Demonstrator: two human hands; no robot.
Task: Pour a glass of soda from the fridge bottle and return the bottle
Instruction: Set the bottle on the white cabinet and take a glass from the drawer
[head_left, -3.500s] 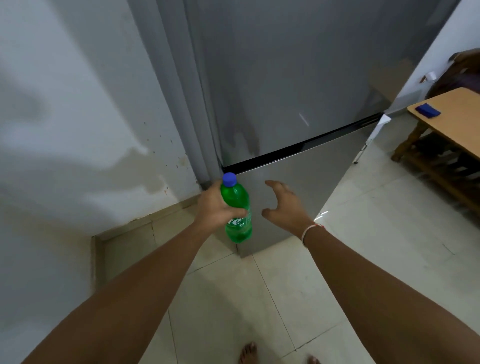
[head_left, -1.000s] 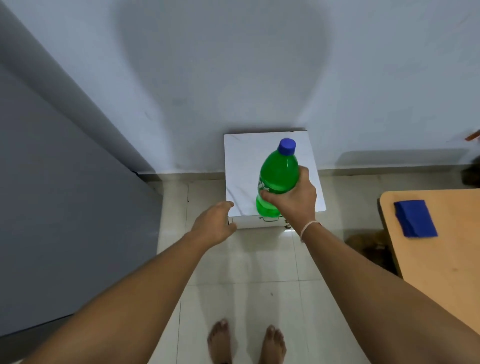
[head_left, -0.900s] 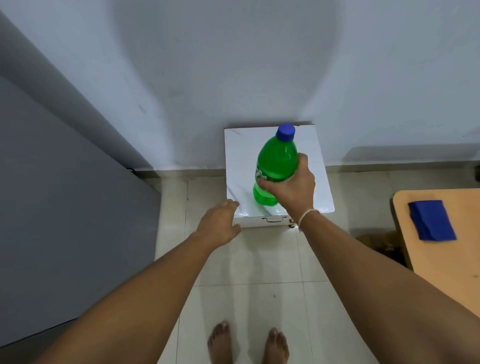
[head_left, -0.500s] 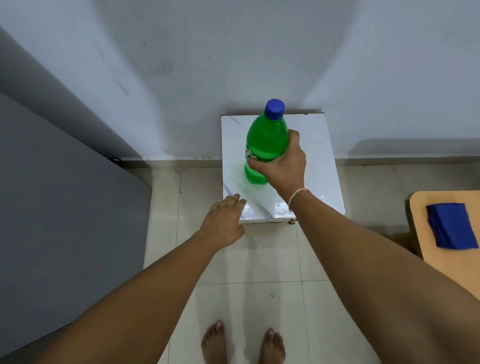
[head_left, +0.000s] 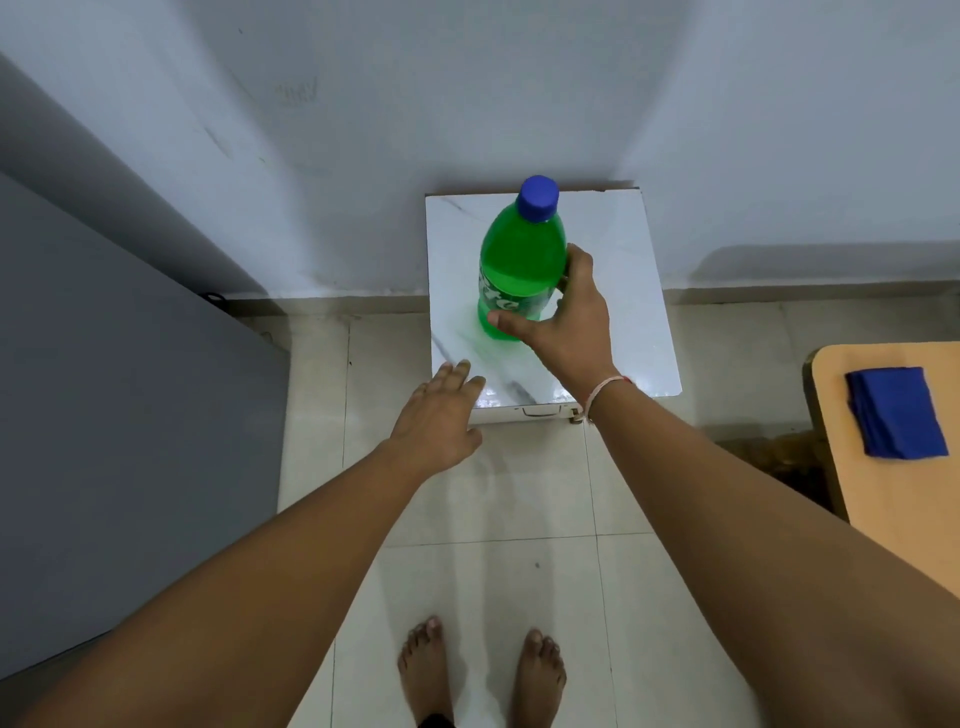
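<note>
A green soda bottle (head_left: 519, 260) with a blue cap (head_left: 538, 192) stands upright on a small white marble-topped stand (head_left: 623, 291) against the wall. My right hand (head_left: 566, 322) wraps its lower right side. The thumb lies across the base and the fingers touch the side, with a small gap at the palm. My left hand (head_left: 441, 415) hovers flat with fingers apart at the stand's front left corner, holding nothing. No glass is in view.
The grey fridge side (head_left: 104, 415) fills the left. A wooden table (head_left: 909, 519) with a folded blue cloth (head_left: 893, 413) sits at the right edge. My bare feet (head_left: 483, 670) stand on the pale tiled floor in front of the stand.
I turned from the fridge to the stand, and the bottle passed from my left hand to my right. The bottle has come down onto the marble top and my right grip has loosened.
</note>
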